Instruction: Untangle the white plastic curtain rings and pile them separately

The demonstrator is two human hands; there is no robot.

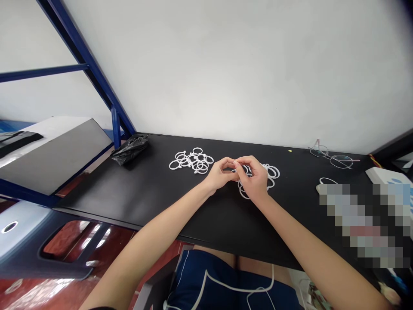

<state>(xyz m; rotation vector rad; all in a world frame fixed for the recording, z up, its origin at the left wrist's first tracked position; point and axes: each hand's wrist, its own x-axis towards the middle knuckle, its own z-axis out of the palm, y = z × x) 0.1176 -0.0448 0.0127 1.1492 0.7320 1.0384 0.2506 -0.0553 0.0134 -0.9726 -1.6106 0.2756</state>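
Note:
My left hand (220,173) and my right hand (253,178) meet over the middle of a black table (151,193). Both are closed in a pinch on a small white plastic ring (238,169) held between their fingertips. Just behind and under my right hand lies a loose pile of white rings (270,174), partly hidden by the hand. A second pile of white rings (192,161) lies on the table to the left of my left hand, apart from it.
A crumpled black plastic bag (130,149) lies at the table's back left corner. A pair of glasses (332,156) rests at the back right. Blue metal shelf bars (93,73) and a grey shelf (54,155) stand at left. A blurred-out area covers the right.

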